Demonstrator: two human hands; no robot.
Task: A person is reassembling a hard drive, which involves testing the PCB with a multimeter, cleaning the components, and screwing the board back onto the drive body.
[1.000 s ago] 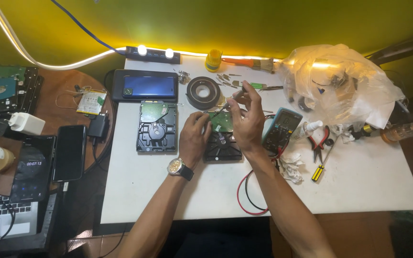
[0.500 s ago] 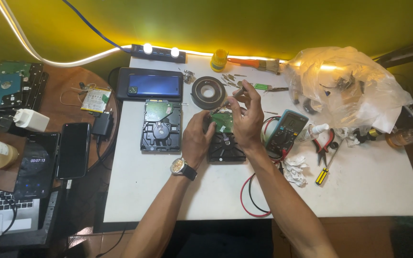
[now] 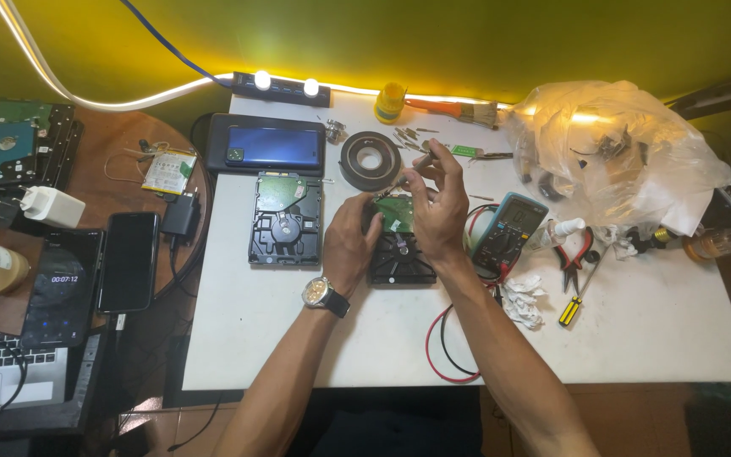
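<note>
Both forearms are reaching in from the near edge of the white surface (image 3: 636,338). The left hand (image 3: 350,241), watch at the wrist, is lying curled against the hard drive (image 3: 399,245) at mid-surface, steadying it. The right hand (image 3: 437,207) is arching above, fingers (image 3: 433,161) pinched nearly closed on a thin tool, apparently a small driver. Sound practice: keeping the drive pinned flat and the tool upright. Beyond is lying a tape roll (image 3: 370,159).

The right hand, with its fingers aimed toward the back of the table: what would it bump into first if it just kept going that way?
Probably the small loose metal bits lying just beyond the right hand, then the paintbrush near the wall. The hand looks raised, so it might pass over them.
</note>
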